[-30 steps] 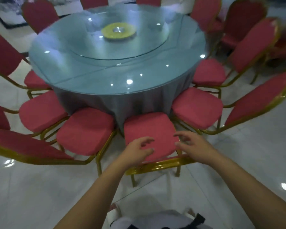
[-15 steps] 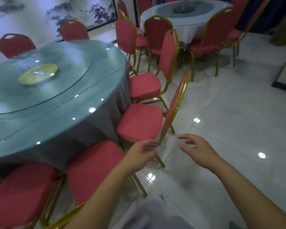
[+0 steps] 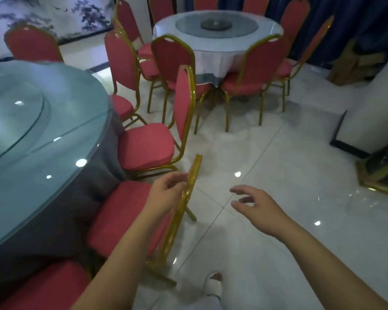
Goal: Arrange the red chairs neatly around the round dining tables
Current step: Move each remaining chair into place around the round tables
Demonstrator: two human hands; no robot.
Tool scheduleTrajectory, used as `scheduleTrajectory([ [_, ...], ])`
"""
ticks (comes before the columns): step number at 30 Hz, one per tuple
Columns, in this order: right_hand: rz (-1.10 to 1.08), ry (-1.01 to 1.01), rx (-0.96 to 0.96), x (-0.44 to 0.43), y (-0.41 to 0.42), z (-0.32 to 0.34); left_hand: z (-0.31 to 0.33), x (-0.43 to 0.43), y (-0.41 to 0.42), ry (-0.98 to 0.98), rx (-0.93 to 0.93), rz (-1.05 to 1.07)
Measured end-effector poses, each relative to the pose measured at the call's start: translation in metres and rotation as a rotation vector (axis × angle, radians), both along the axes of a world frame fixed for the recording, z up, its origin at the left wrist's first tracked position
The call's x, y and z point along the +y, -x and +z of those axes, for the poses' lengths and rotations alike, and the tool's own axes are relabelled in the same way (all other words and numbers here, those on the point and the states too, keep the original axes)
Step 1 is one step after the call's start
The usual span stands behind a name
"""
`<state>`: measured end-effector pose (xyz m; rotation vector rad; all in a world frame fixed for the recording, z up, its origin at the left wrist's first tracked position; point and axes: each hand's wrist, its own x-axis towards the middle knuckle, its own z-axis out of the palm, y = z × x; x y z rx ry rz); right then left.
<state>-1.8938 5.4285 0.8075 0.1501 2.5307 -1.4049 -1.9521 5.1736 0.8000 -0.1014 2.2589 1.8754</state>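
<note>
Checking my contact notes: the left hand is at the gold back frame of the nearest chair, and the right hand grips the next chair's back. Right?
Not quite. The head view shows the right hand gripping nothing: it hovers open above the floor, clear of every chair. The left hand is at the gold back frame of the nearest chair, as you said.

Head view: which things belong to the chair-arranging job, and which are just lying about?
Job: nearest red padded chair with gold metal frame, left hand at its backrest, right hand, neighbouring red chair, grey-clothed round glass-topped table, far white-clothed round table.
Lying about: ink landscape wall painting, dark blue curtain.
</note>
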Motion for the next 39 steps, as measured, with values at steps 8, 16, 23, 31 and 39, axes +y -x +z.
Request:
scheduleTrajectory([
  [8, 0.008, 0.016, -0.042, 0.092, 0.151, 0.003, 0.01, 0.074, 0.166, 0.064, -0.022, -0.082],
  [16, 0.149, 0.032, -0.119, 0.168, 0.327, -0.051, -0.037, 0.139, 0.307, 0.17, -0.205, 0.062],
  [23, 0.438, 0.039, -0.161, 0.176, 0.516, -0.043, -0.017, 0.169, 0.421, 0.253, -0.167, 0.375],
  [31, 0.684, -0.264, 0.032, 0.102, 0.704, -0.022, -0.05, 0.142, 0.51, 0.355, -0.307, 0.529],
  [39, 1.035, -0.508, 0.221, 0.01, 0.834, -0.013, -0.077, 0.127, 0.598, 0.281, -0.533, 0.333],
])
